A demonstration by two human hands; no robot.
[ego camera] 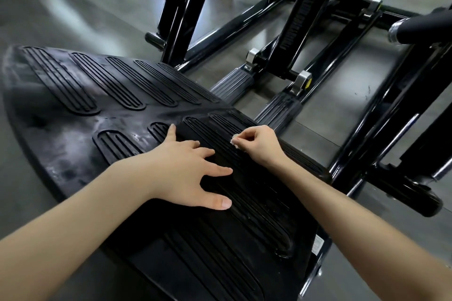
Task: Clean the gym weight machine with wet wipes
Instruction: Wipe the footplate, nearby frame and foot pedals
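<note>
Grey polished concrete gym floor point(73, 7), glare patches on it. The black steel tube frame point(300, 19) of the weight machine runs across the far side. I'm leaning over the big black ribbed rubber footplate point(73, 110), which fills most of the view. My left hand point(186, 171) is flat on the plate near its middle, fingers straight and spread, holding nothing. It's there to brace me and, I'd guess, to steady the plate against the rubbing. My right hand point(259, 144) is curled, thumb and fingertips clamped on a small crumpled white wet wipe point(235, 142), only a scrap of it showing past the fingers. The wipe sits right at the ribbed grooves near the plate's far right edge, looks to be touching the rubber. It's bunched small, probably so it gets down into the grooves instead of skating over the ridges. The area around my hands reads dark and glossy; the left part of the plate is dull with grey scuffs and streaks, so by my estimate that side isn't done yet. Beyond the plate are two small grey ribbed foot pedals point(232, 83) on chrome pivots and a black padded handle with a chrome collar point(420, 29) at far right; none of these look wiped, though I can't tell for sure.
</note>
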